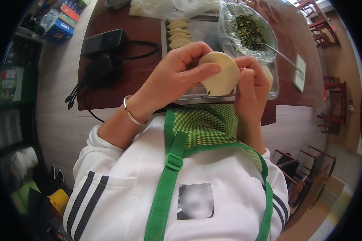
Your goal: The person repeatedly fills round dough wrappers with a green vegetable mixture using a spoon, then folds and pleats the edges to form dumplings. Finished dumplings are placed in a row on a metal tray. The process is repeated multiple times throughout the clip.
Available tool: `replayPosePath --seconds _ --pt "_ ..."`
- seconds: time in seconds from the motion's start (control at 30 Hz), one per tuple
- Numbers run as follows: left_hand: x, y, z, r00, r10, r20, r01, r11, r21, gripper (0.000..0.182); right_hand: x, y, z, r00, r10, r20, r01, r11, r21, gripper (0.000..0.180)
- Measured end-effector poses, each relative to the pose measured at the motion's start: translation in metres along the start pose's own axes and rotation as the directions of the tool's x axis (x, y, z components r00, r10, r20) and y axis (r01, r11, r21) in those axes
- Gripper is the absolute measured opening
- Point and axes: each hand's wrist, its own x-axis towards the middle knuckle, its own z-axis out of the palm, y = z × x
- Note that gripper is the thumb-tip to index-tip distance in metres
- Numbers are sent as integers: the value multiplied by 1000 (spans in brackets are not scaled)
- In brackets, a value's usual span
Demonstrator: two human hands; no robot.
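Between my hands, above the near edge of a metal tray [199,98], is a round dough wrapper [221,79]. My left hand [185,67] grips it with the thumb pressed on its face. The fingers of my right hand [251,76] pinch its right edge. A green speck shows at the wrapper's lower edge. Behind my hands, a row of pleated dumplings [180,36] lies along the tray's left side. A bowl lined with clear plastic holds chopped green filling [249,31], and a metal utensil handle [282,55] sticks out of it. Pale dough [267,76] shows partly behind my right hand.
On the left of the dark red table [138,70] lie a black power bank [104,43] and black cables [144,55]. A plastic bag [175,9] lies at the back. A white card with a printed code [300,73] stands at the right. Chairs [298,174] stand beyond.
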Motion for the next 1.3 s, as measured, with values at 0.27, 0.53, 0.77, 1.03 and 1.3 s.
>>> replayPosePath --seconds 0.27,0.53,0.77,1.03,1.3 --pt "-2 -11 -4 986 -162 40 167 958 -235 21 6 7 3 992 -34 -119 26 997 -70 18" --pt "-4 -5 -7 986 -161 41 165 979 -119 19 8 13 8 992 -121 -31 113 973 -201 18" --pt "-4 -5 -6 991 -121 48 127 979 -159 15 2 5 6 994 109 -4 -109 994 -15 18" --pt "-4 -5 -10 985 -140 103 147 988 -57 13 4 14 7 997 -63 -41 49 957 -287 24" --pt "-6 -7 -11 995 -86 -46 71 964 -255 21 7 7 9 975 213 65 -223 936 271 29"
